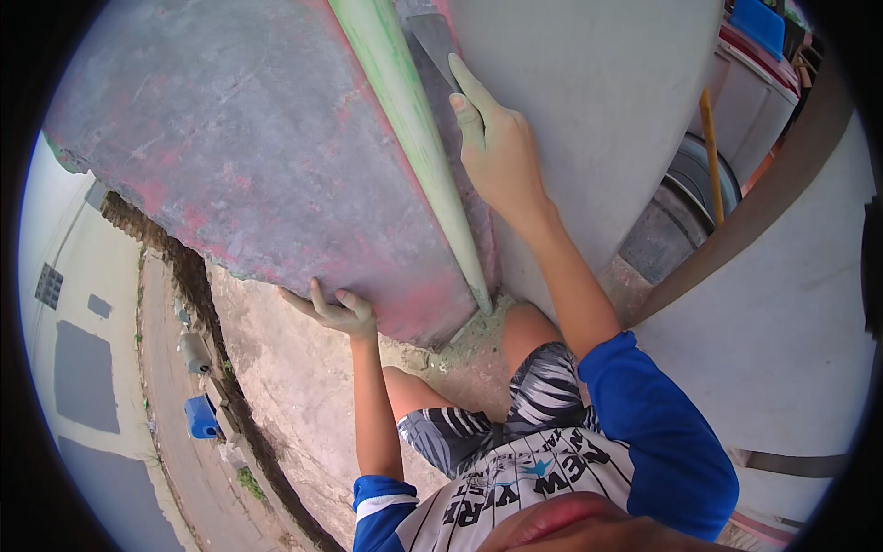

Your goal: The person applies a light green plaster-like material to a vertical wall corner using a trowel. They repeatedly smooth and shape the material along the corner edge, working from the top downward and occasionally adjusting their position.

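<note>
My right hand (pixel 498 152) grips a scraper (pixel 432 44) with a flat grey blade, its index finger stretched along the tool. The blade lies at the narrow strip of wall beside a pale green pipe (pixel 405 110). This pipe runs down the corner between a rough grey-pink wall (pixel 248 138) and a smooth grey wall (pixel 589 101). Against the lower edge of the rough wall rests my left hand (pixel 342 316), fingers spread and holding nothing. Pale dust coats the fingers of both hands. The scraper's handle is mostly hidden in my right hand.
My bent knees are close to the pipe's foot, above a dusty concrete ledge (pixel 294 386). Beyond its broken edge, a lane with a blue container (pixel 200 418) lies below at left. At right are a round tub (pixel 704 175), a wooden stick (pixel 710 152) and a white appliance-like box (pixel 750 92).
</note>
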The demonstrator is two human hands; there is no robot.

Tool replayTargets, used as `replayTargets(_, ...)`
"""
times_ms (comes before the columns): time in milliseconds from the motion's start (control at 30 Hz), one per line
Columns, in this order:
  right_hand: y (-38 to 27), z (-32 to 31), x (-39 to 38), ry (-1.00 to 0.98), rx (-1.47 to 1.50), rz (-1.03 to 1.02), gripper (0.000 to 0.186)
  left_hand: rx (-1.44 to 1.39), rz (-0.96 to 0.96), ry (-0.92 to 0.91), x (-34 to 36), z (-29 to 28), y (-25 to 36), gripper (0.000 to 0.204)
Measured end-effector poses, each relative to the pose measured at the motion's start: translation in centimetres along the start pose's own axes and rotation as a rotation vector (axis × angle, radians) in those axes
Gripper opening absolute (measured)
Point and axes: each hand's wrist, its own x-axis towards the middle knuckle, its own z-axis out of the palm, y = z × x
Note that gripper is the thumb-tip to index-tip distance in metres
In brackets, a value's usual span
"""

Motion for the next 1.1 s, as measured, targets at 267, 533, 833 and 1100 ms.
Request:
replayTargets(267, 0.0, 0.4, 0.3, -0.061, 0.082, 0.160, 0.043, 0.013, 0.017, 0.002, -0.1, 0.4, -1.2, 0.045)
replayTargets(533, 10.7, -0.5, -18.4, -0.328, 0.209, 0.746, 0.048, 0.034, 0.014, -0.003, -0.9, 1.5, -0.9, 0.046)
replayTargets(833, -1.4, -0.9, 2.0, 0.075, 0.357, 0.028, 0.050, 0.017, 0.052, 0.003, -0.7, 0.8, -2.0, 0.046)
replayTargets(1100, 3.0, 1.7, -0.8, -0.076, -0.019, 0.148, 0.050, 0.088, 0.054, -0.017, 0.0, 0.8, -0.8, 0.047)
